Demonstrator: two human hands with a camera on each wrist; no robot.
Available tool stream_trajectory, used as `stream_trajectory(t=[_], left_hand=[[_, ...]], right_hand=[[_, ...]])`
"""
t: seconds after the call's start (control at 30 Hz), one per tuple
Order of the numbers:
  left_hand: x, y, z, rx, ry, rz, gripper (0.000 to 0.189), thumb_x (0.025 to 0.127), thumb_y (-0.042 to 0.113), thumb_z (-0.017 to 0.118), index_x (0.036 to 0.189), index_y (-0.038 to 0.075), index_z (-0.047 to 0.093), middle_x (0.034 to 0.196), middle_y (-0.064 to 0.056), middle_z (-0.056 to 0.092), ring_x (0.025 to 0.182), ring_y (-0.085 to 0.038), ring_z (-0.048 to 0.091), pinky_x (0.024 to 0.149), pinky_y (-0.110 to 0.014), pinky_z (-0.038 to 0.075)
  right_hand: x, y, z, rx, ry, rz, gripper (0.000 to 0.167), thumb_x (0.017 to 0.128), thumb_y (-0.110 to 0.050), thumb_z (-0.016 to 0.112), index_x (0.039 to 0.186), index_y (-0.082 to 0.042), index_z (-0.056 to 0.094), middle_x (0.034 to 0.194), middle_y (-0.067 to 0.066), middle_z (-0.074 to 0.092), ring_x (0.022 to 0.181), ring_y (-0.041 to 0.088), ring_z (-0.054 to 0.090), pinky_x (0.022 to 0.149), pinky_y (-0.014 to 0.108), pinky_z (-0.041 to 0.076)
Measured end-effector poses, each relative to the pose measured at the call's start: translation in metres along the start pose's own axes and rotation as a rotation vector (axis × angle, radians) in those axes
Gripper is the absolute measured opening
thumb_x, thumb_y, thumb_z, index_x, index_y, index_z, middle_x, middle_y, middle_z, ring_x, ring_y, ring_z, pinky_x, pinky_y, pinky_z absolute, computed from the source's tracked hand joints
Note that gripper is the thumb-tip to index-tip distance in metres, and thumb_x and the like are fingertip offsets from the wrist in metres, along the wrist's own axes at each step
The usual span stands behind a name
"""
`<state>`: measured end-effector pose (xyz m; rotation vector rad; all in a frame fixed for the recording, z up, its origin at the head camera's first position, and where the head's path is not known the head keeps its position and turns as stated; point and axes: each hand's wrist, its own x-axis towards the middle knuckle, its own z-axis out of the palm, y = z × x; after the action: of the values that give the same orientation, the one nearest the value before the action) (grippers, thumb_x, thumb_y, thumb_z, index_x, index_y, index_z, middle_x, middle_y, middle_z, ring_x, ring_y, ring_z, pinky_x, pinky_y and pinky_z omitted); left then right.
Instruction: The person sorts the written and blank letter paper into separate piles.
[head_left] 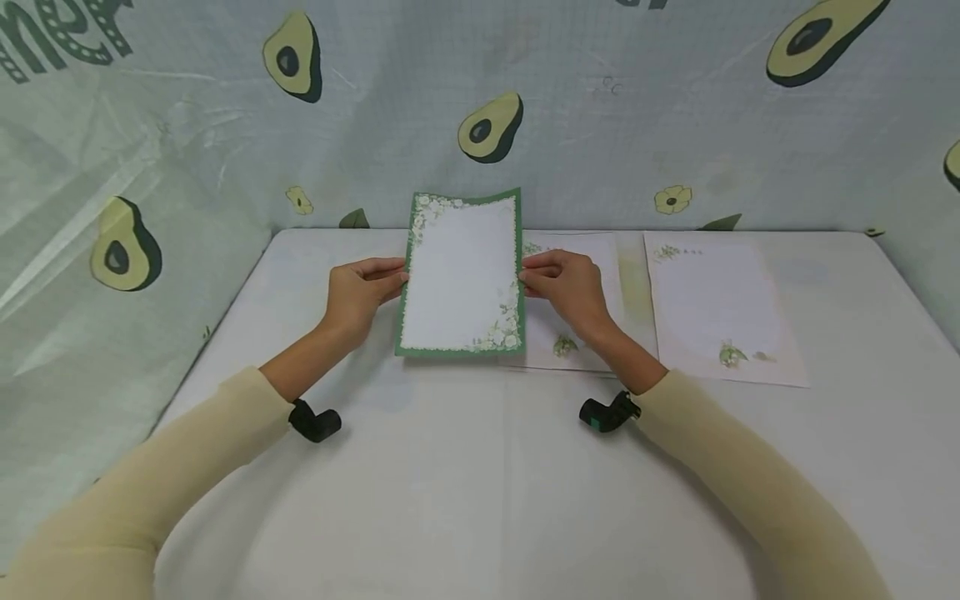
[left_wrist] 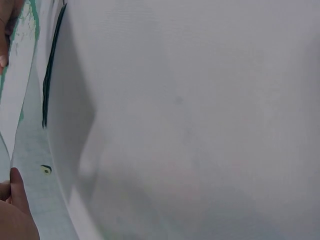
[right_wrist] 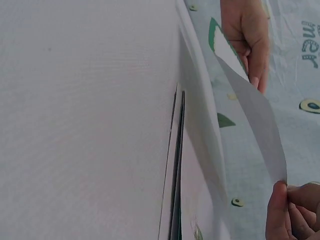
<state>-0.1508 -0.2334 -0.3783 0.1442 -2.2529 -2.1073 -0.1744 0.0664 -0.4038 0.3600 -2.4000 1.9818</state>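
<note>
A sheet of stationery paper (head_left: 461,275) with a green border and white flowers at its corners is held up over the back of the table, slightly curved. My left hand (head_left: 352,300) pinches its left edge between thumb and fingers. On the opposite edge, my right hand (head_left: 573,292) pinches it the same way. The right wrist view shows the sheet's plain back (right_wrist: 262,127), bowed between both hands. Partly hidden behind the sheet and right hand lies a stack of pale floral paper (head_left: 540,333).
Another pale floral sheet (head_left: 712,300) lies to the right of the stack, overlapping a yellowish-green strip (head_left: 636,287). White cloth covers the table (head_left: 450,492). An avocado-print curtain (head_left: 390,100) hangs behind and at the sides. Black wrist cameras (head_left: 315,421) sit below the hands.
</note>
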Motion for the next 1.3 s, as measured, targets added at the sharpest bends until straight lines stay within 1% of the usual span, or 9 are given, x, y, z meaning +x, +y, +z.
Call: stream_trajectory(t=[0.17, 0.3, 0.4, 0.5, 0.67, 0.83, 0.93, 1.13, 1.3], left_hand=[[0.001, -0.002, -0.006, 0.012, 0.001, 0.005, 0.035, 0.094, 0.001, 0.072, 0.125, -0.013, 0.065, 0.097, 0.0, 0.073, 0.089, -0.007, 0.073, 0.082, -0.018, 0.06], [-0.001, -0.004, -0.011, 0.024, -0.018, -0.013, 0.036, 0.094, 0.002, 0.072, 0.126, -0.013, 0.064, 0.097, 0.001, 0.074, 0.09, -0.006, 0.072, 0.081, -0.018, 0.06], [-0.003, -0.002, -0.017, 0.053, -0.004, -0.021, 0.036, 0.095, 0.003, 0.071, 0.127, -0.013, 0.064, 0.094, 0.002, 0.075, 0.089, -0.005, 0.072, 0.081, -0.017, 0.06], [-0.005, -0.003, -0.025, 0.056, 0.0, -0.031, 0.037, 0.096, 0.002, 0.07, 0.128, -0.013, 0.062, 0.092, 0.004, 0.074, 0.088, -0.005, 0.072, 0.081, -0.017, 0.06], [-0.003, -0.006, -0.034, 0.044, -0.004, -0.043, 0.039, 0.096, 0.003, 0.07, 0.13, -0.014, 0.06, 0.091, 0.005, 0.074, 0.088, -0.004, 0.072, 0.082, -0.017, 0.06], [-0.001, -0.009, -0.035, 0.027, -0.004, -0.06, 0.04, 0.095, 0.002, 0.071, 0.13, -0.015, 0.06, 0.091, 0.005, 0.074, 0.086, -0.003, 0.072, 0.082, -0.017, 0.06], [0.0, -0.011, -0.033, 0.07, -0.009, -0.071, 0.039, 0.096, 0.003, 0.07, 0.13, -0.015, 0.06, 0.09, 0.006, 0.074, 0.085, -0.003, 0.071, 0.081, -0.016, 0.06], [0.003, -0.013, -0.03, 0.202, -0.009, -0.09, 0.037, 0.098, 0.005, 0.068, 0.129, -0.013, 0.062, 0.09, 0.01, 0.072, 0.089, -0.001, 0.07, 0.082, -0.015, 0.059], [0.006, -0.014, -0.03, 0.234, -0.019, -0.09, 0.037, 0.098, 0.006, 0.068, 0.13, -0.012, 0.062, 0.091, 0.01, 0.073, 0.091, 0.0, 0.07, 0.083, -0.016, 0.059]], right_hand=[[0.003, 0.002, 0.012, 0.012, -0.021, -0.002, 0.021, 0.094, -0.009, 0.075, 0.113, 0.001, 0.074, 0.103, 0.018, 0.076, 0.08, 0.018, 0.076, 0.08, 0.037, 0.064], [0.004, 0.005, 0.022, -0.012, -0.031, 0.015, 0.019, 0.094, -0.008, 0.075, 0.111, 0.001, 0.074, 0.101, 0.017, 0.076, 0.077, 0.014, 0.075, 0.078, 0.031, 0.064], [0.007, 0.004, 0.031, -0.029, -0.045, 0.022, 0.018, 0.093, -0.008, 0.075, 0.109, 0.001, 0.074, 0.099, 0.015, 0.077, 0.077, 0.015, 0.075, 0.076, 0.027, 0.064], [0.007, 0.003, 0.038, -0.03, -0.048, 0.032, 0.017, 0.093, -0.007, 0.075, 0.109, 0.0, 0.074, 0.099, 0.014, 0.077, 0.078, 0.017, 0.076, 0.075, 0.027, 0.064], [0.007, 0.003, 0.042, -0.047, -0.038, 0.034, 0.017, 0.093, -0.007, 0.075, 0.108, 0.0, 0.074, 0.099, 0.013, 0.077, 0.08, 0.019, 0.076, 0.075, 0.029, 0.064], [0.007, 0.004, 0.041, -0.083, -0.025, 0.015, 0.015, 0.093, -0.008, 0.076, 0.107, -0.001, 0.075, 0.097, 0.013, 0.077, 0.079, 0.02, 0.076, 0.073, 0.027, 0.064], [0.006, 0.006, 0.039, -0.102, -0.016, 0.014, 0.015, 0.092, -0.007, 0.076, 0.106, 0.0, 0.075, 0.096, 0.013, 0.077, 0.078, 0.02, 0.076, 0.071, 0.026, 0.063], [0.006, 0.009, 0.041, -0.094, -0.016, 0.04, 0.016, 0.092, -0.006, 0.076, 0.107, 0.001, 0.075, 0.097, 0.014, 0.077, 0.078, 0.021, 0.076, 0.071, 0.026, 0.063], [0.01, 0.008, 0.042, -0.087, -0.025, 0.064, 0.014, 0.092, -0.004, 0.076, 0.104, 0.002, 0.075, 0.095, 0.015, 0.077, 0.076, 0.022, 0.075, 0.071, 0.026, 0.063]])
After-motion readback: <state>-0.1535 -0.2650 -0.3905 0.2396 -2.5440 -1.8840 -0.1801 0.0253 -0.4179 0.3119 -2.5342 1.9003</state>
